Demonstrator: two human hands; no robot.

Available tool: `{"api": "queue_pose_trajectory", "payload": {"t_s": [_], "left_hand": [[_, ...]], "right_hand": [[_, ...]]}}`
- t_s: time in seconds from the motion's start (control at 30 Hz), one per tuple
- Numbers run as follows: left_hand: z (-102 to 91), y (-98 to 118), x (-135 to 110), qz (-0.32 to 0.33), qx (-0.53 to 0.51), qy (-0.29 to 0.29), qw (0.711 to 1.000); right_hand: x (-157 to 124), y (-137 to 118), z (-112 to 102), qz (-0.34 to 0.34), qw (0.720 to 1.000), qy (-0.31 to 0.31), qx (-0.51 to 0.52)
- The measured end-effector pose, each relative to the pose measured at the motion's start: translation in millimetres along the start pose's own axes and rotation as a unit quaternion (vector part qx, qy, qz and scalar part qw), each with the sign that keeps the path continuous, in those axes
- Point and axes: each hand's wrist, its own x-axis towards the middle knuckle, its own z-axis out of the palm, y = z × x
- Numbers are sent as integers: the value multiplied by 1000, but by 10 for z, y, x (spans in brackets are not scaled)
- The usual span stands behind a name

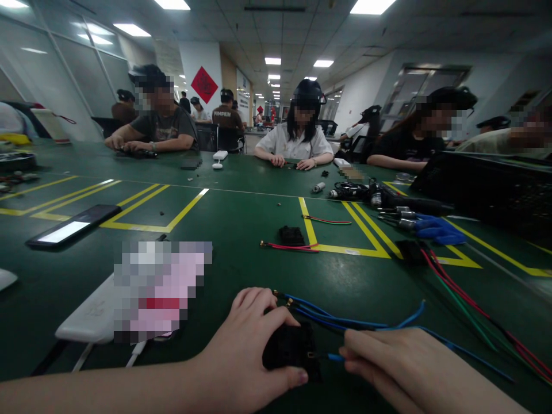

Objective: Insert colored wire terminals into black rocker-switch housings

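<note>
My left hand (254,345) is wrapped round a black plastic connector block (290,346) low on the green table, thumb along its near side. From the right, my right hand (383,356) pinches a short blue wire (335,357). The metal tip of that wire meets the right side of the block; whether it sits inside a slot I cannot tell. Behind both hands lie several loose blue wires (345,323) with small brass-coloured terminals. Farther off, another black block (291,236) rests beside red wires (288,247) near a yellow tape line.
To the right are a black block (411,252) with red and green wires, blue-handled tools (437,229) and black cables (353,190). At left lie a phone (73,227) and a white power bank (88,313) with cables. Co-workers sit across the table (241,213).
</note>
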Motion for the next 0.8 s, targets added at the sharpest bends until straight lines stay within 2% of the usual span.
{"api": "queue_pose_trajectory", "payload": {"t_s": [0.67,0.8], "left_hand": [[11,-10,8,6,2,4,1000],[6,-7,6,5,0,5,1000]], "right_hand": [[16,10,18,-4,999,-16,-34],[32,-6,-10,-6,1000,5,-28]]}}
